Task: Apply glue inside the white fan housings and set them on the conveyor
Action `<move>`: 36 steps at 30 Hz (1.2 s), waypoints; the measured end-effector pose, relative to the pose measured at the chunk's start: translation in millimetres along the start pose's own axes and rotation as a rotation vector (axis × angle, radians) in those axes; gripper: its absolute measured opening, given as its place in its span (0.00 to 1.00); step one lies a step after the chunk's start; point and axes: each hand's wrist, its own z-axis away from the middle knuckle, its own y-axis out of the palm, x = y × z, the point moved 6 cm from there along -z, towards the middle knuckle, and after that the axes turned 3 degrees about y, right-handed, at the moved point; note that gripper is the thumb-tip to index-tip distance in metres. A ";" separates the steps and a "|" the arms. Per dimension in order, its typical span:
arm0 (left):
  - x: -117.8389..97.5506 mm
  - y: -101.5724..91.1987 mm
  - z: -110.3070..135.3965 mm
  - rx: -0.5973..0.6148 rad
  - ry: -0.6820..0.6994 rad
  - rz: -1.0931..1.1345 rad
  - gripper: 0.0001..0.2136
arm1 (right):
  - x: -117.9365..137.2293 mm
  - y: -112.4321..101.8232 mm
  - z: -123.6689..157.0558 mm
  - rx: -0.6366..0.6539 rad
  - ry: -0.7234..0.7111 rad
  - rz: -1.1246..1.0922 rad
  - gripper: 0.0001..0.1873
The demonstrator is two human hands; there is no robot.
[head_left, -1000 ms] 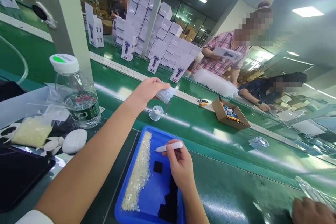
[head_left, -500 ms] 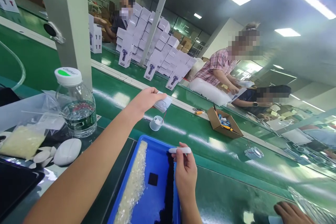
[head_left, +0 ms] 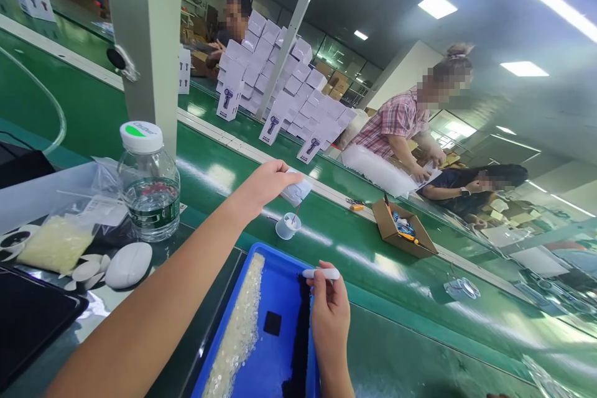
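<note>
My left hand (head_left: 265, 183) reaches out over the green conveyor belt (head_left: 354, 249) and grips a small white plastic part (head_left: 297, 191) with a thin red wire hanging from it. The part hangs just above a small clear cup (head_left: 287, 226) standing on the belt. My right hand (head_left: 329, 311) is closed on a white pen-like tool (head_left: 321, 274), held level over a blue tray (head_left: 280, 298). The tray holds a strip of pale translucent discs (head_left: 240, 329), one black square pad (head_left: 272, 323) and a row of black pieces (head_left: 301, 336).
A clear jar with a white lid (head_left: 148, 183), a bag of pale bits (head_left: 55, 242) and a white oval shell (head_left: 128, 264) lie at left. White boxes (head_left: 284, 90) are stacked across the belt. An open cardboard box (head_left: 403, 230) sits on the belt. Other people work beyond it.
My left hand has lowered the white part a little toward the small cup. My right hand has lifted the tool from pointing into the tray to level above it. The view shifted.
</note>
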 end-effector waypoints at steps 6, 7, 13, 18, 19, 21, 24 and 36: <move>-2.1 3.0 4.8 -0.013 -0.017 -0.041 0.12 | 9.7 7.2 3.5 0.093 -0.136 0.064 0.17; -2.2 3.7 5.4 -0.014 -0.019 -0.043 0.12 | 13.1 8.1 4.7 0.101 -0.168 0.087 0.17; 1.9 7.2 4.4 -0.022 -0.029 -0.047 0.12 | 21.9 10.0 10.9 0.131 -0.256 0.152 0.14; 5.0 9.0 2.3 -0.017 -0.014 -0.071 0.12 | 7.8 2.3 5.7 0.042 -0.141 0.064 0.17; 5.9 9.0 2.1 -0.018 -0.023 -0.069 0.12 | 5.8 2.4 4.2 0.044 -0.122 0.052 0.18; 6.0 9.1 2.1 -0.019 -0.028 -0.059 0.13 | 4.4 3.7 1.7 0.059 -0.101 0.040 0.18; 3.3 10.3 2.7 -0.007 -0.007 -0.042 0.13 | 6.7 4.9 0.4 0.066 -0.092 0.040 0.18; 15.1 16.1 -0.6 -0.027 -0.021 -0.026 0.14 | 16.1 9.8 7.2 0.127 -0.167 0.053 0.13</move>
